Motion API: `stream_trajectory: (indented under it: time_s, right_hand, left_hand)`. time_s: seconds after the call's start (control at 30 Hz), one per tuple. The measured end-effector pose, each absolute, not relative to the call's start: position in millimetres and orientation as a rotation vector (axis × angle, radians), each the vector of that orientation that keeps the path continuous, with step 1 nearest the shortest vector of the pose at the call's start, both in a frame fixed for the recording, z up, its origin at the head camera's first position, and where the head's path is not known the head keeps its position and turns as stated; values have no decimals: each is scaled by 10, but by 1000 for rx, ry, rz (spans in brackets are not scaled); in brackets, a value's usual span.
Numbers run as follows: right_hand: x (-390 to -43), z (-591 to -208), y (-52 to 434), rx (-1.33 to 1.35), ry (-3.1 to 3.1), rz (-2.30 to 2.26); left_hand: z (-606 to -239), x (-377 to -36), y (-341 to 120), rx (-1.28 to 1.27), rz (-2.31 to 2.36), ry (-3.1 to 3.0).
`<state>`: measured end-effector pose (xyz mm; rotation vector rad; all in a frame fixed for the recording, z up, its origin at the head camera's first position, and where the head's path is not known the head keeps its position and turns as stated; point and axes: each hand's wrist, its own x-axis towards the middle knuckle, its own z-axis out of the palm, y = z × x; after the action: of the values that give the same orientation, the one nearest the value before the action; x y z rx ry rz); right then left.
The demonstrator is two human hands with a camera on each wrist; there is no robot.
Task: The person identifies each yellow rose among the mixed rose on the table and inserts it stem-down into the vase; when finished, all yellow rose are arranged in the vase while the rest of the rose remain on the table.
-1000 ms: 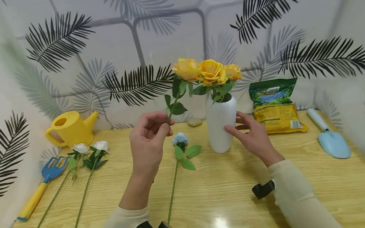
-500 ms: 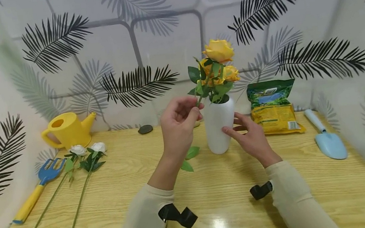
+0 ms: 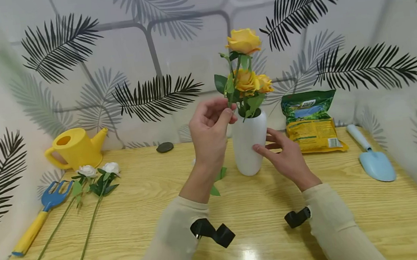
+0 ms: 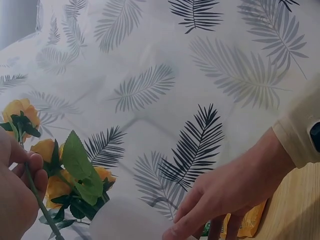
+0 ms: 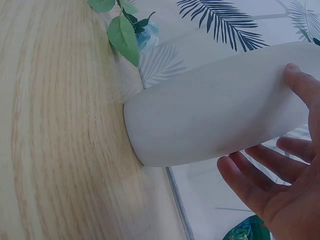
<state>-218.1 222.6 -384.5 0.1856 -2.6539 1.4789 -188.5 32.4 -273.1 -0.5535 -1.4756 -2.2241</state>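
Note:
My left hand (image 3: pixel 210 134) pinches the green stem of a yellow rose (image 3: pixel 243 41), just left of the mouth of a white vase (image 3: pixel 249 151). The rose's head stands above several other yellow roses (image 3: pixel 245 81) in the vase. In the left wrist view the pinched stem (image 4: pixel 37 197) slants down past the fingers; its lower end is out of sight. My right hand (image 3: pixel 287 157) holds the upright vase from the right, thumb on the near side and fingers on the far side. A blue rose (image 5: pixel 146 36) lies behind my left arm, mostly hidden in the head view.
At the left are a yellow watering can (image 3: pixel 77 148), two white roses (image 3: pixel 111 168) and a blue hand fork (image 3: pixel 53 198). A dark stone (image 3: pixel 165 147) lies near the wall. On the right are a green-yellow bag (image 3: pixel 311 123) and a light blue trowel (image 3: pixel 376 163).
My left hand has moved right and slightly up with the yellow rose, bringing it from left of the bunch to above it. My right hand has kept its hold on the vase.

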Motion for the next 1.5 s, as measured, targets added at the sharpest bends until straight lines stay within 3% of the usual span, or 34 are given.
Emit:
stream_trajectory:
  time_s: [0.53, 1.13, 1.5]
  right_hand:
    - [-2179, -3847, 2226, 187, -2653, 1474]
    - [-2182, -3840, 2223, 178, -2654, 1474]
    - [-2183, -3849, 2217, 161, -2662, 1471]
  left_hand:
    - [-2658, -1971, 413, -511, -2260, -1478]
    - [-2419, -1795, 441, -694, -2239, -1358]
    - [-2263, -1882, 611, -754, -2160, -1317]
